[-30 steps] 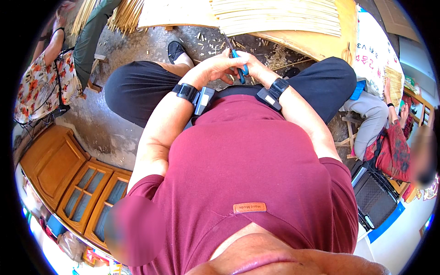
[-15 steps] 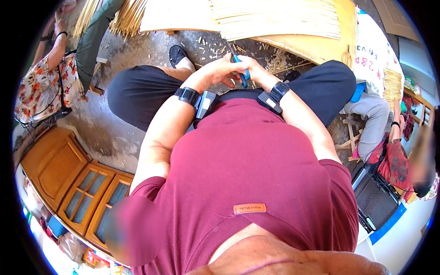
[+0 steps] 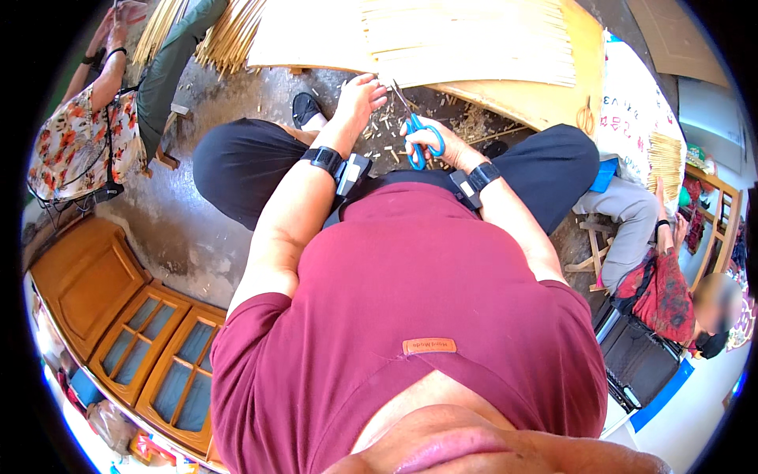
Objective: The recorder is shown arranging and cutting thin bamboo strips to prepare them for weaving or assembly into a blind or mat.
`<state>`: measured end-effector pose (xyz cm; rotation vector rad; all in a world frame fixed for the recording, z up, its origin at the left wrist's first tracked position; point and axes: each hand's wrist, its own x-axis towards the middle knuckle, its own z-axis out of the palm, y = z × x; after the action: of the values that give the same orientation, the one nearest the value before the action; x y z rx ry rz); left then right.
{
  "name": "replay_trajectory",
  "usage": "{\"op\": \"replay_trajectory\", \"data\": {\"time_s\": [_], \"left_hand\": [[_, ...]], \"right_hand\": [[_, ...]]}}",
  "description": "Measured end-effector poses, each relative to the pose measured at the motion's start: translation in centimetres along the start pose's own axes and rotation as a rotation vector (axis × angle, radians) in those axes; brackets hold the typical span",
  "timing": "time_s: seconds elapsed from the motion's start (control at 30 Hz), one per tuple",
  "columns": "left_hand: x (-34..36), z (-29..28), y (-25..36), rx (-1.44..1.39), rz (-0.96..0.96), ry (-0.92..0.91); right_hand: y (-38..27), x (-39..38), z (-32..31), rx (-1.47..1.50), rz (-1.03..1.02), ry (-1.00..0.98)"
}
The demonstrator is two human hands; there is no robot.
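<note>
Hands separated since the earlier frames, when both were clasped together at the lap over the scissors; left hand had reached forward toward the edge of the bamboo mat, fingers loosely extended, gripping nothing visible; whether the tips touched the mat, couldn't tell; right hand stayed near the knees, fingers curled through the handles of the blue scissors, blades pointing up toward the mat; offcut scraps littered the ground beneath.
</note>
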<state>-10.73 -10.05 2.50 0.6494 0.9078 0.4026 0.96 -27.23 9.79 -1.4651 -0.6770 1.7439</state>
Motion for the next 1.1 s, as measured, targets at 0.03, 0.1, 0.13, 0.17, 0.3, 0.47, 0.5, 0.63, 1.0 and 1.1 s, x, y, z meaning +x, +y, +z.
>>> {"op": "replay_trajectory", "data": {"time_s": [0.03, 0.1, 0.13, 0.17, 0.3, 0.47, 0.5, 0.63, 1.0, 1.1], "left_hand": [[-0.3, 0.3, 0.2, -0.001, -0.01, -0.042], [-0.7, 0.9, 0.5, -0.01, 0.001, -0.046], [-0.6, 0.7, 0.4, 0.044, -0.005, -0.037], [-0.5, 0.5, 0.4, 0.098, -0.013, -0.028], [-0.6, 0.4, -0.4, 0.176, -0.041, -0.061], [-2.1, 1.5, -0.3, 0.236, -0.17, -0.073], [-2.1, 1.6, -0.4, 0.235, -0.173, -0.071], [-2.2, 1.7, -0.9, 0.297, -0.228, -0.078], [-3.1, 1.8, -0.3, 0.471, -0.353, -0.208], [-3.5, 2.6, 0.5, 0.569, -0.408, -0.166]], "right_hand": [[0.1, 0.0, 0.1, 0.045, -0.005, 0.01], [0.2, 0.0, -0.1, 0.064, -0.021, 0.043], [0.4, 0.1, -0.3, 0.06, -0.022, 0.043], [0.5, 0.2, -0.4, 0.078, -0.047, 0.054], [0.8, 0.2, -0.8, 0.105, -0.099, 0.119], [0.1, 0.4, -0.8, 0.129, -0.116, 0.113], [0.1, 0.4, -0.8, 0.13, -0.112, 0.112], [0.0, 0.8, -0.7, 0.137, -0.071, 0.065], [-2.4, 1.8, -0.6, 0.013, 0.069, 0.143], [-2.9, 1.7, -0.6, 0.007, 0.126, 0.164]]}}
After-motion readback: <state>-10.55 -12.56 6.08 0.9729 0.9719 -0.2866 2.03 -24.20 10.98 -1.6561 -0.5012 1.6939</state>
